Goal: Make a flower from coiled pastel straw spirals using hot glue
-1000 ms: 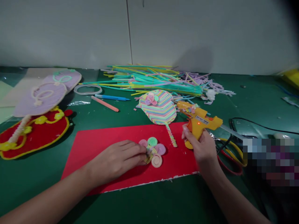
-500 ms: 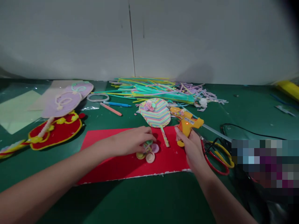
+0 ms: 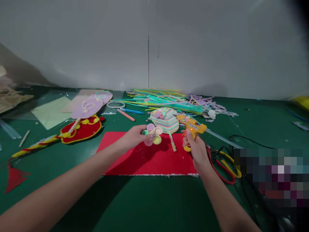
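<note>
Head view: my left hand [image 3: 135,137], in the middle of the frame, pinches a flower [image 3: 154,132] of pastel coils between thumb and fingers. The flower is raised over the red sheet [image 3: 149,164], which lies on the green table [image 3: 149,206], lower centre. My right hand [image 3: 197,146], right of centre, is wrapped around the grip of a yellow glue gun [image 3: 193,128] with a small orange light lit. Its nozzle points left, close to the edge of a striped fan [image 3: 166,122]; I can't tell whether they touch. The fan's braided handle reaches down onto the red sheet. Scissors [image 3: 238,168] with red and yellow handles lie just right of my right wrist. Behind the fan, in the upper middle, is a pile of coloured strips [image 3: 169,100]. Left of it are a blue pen [image 3: 132,111] and a pink marker [image 3: 126,115]. At the left of the frame, a purple fan [image 3: 90,109] overlaps a red fan [image 3: 83,132] with yellow trim.
</note>
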A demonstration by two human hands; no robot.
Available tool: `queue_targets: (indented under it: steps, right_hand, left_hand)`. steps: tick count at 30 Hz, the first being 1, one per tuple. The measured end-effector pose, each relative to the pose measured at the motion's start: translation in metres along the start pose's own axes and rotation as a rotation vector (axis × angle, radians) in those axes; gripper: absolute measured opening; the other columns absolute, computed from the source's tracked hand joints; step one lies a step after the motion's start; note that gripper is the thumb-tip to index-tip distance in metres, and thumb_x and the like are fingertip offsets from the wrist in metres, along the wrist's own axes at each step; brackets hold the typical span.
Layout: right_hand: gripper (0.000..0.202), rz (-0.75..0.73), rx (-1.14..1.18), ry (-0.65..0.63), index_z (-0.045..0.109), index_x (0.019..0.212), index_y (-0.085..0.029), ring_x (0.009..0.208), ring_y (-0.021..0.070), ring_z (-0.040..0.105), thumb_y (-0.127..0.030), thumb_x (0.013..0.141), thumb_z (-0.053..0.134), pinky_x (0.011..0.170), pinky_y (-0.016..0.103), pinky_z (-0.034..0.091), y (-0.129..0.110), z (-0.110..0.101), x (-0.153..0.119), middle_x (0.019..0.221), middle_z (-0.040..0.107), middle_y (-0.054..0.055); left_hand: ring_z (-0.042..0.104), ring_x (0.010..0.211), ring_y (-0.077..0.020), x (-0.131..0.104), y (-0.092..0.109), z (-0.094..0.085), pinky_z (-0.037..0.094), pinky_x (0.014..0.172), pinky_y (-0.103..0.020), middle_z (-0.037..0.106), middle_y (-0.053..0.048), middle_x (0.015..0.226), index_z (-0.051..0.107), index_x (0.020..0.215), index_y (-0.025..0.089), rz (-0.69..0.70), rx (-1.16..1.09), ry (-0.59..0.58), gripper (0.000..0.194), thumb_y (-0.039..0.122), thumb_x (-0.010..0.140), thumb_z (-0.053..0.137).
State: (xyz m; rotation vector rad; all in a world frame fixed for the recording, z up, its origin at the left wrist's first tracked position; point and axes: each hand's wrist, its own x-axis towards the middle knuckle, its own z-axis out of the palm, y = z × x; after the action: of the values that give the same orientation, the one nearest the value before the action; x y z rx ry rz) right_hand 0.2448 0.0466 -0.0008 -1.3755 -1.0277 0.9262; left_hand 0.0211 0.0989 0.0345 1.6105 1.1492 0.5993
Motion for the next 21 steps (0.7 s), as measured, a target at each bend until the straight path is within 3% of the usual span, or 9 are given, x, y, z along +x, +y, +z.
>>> queue_targets:
  steps: [4, 6, 13, 17, 19, 21]
  right_hand:
    - [0.043, 0.040, 0.021, -0.083, 0.048, 0.059, -0.018, 0.046, 0.0091, 0.041, -0.059, 0.073, 0.053, 0.047, 0.022, 0.034, -0.003, -0.001, -0.002, 0.050, 0.046, -0.004]
    - [0.042, 0.079, 0.012, -0.115, 0.050, 0.060, -0.018, 0.045, 0.0096, 0.043, -0.058, 0.073, 0.054, 0.046, 0.022, 0.035, -0.010, 0.002, -0.003, 0.050, 0.050, -0.003]
    - [0.035, 0.159, 0.110, -0.229, 0.061, 0.080, -0.018, 0.044, 0.0122, 0.051, -0.051, 0.072, 0.060, 0.043, 0.023, 0.039, -0.036, 0.025, -0.010, 0.056, 0.060, 0.000]
    - [0.038, 0.120, 0.164, -0.271, 0.059, 0.090, -0.017, 0.045, 0.0116, 0.050, -0.052, 0.078, 0.052, 0.043, 0.023, 0.037, -0.028, 0.027, -0.015, 0.059, 0.059, 0.001]
    - [0.038, 0.210, 0.108, -0.384, 0.059, 0.089, -0.015, 0.046, 0.0113, 0.050, -0.050, 0.079, 0.052, 0.045, 0.024, 0.039, -0.022, 0.024, -0.018, 0.058, 0.058, 0.002]
    - [0.040, 0.265, 0.120, -0.400, 0.060, 0.086, -0.013, 0.043, 0.0099, 0.046, -0.052, 0.077, 0.054, 0.043, 0.023, 0.038, -0.018, 0.020, -0.021, 0.054, 0.054, 0.001]
  left_hand:
    - [0.060, 0.083, -0.0181, -0.017, -0.022, 0.016, 0.045, 0.075, -0.030, 0.064, -0.006, 0.091, 0.058, 0.099, 0.015, -0.119, -0.470, 0.033, 0.036, 0.038, 0.071, 0.064]
    - [0.060, 0.084, -0.0176, -0.021, -0.029, 0.022, 0.046, 0.076, -0.029, 0.064, -0.006, 0.091, 0.058, 0.097, 0.015, -0.137, -0.589, 0.070, 0.035, 0.037, 0.071, 0.065]
    - [0.058, 0.086, -0.0197, -0.023, -0.033, 0.024, 0.044, 0.076, -0.030, 0.063, -0.006, 0.092, 0.059, 0.096, 0.016, -0.032, -0.521, 0.180, 0.035, 0.040, 0.072, 0.064]
    - [0.056, 0.078, -0.0165, -0.023, -0.032, 0.025, 0.043, 0.068, -0.026, 0.061, -0.004, 0.087, 0.057, 0.094, 0.014, -0.057, -0.548, 0.197, 0.033, 0.039, 0.074, 0.062]
    - [0.055, 0.072, -0.0146, -0.023, -0.032, 0.025, 0.042, 0.064, -0.025, 0.060, -0.003, 0.082, 0.056, 0.092, 0.015, -0.075, -0.586, 0.216, 0.030, 0.040, 0.075, 0.060]
    - [0.053, 0.063, -0.0124, -0.023, -0.031, 0.025, 0.041, 0.060, -0.024, 0.058, 0.000, 0.070, 0.055, 0.089, 0.015, -0.094, -0.639, 0.213, 0.028, 0.040, 0.077, 0.059]
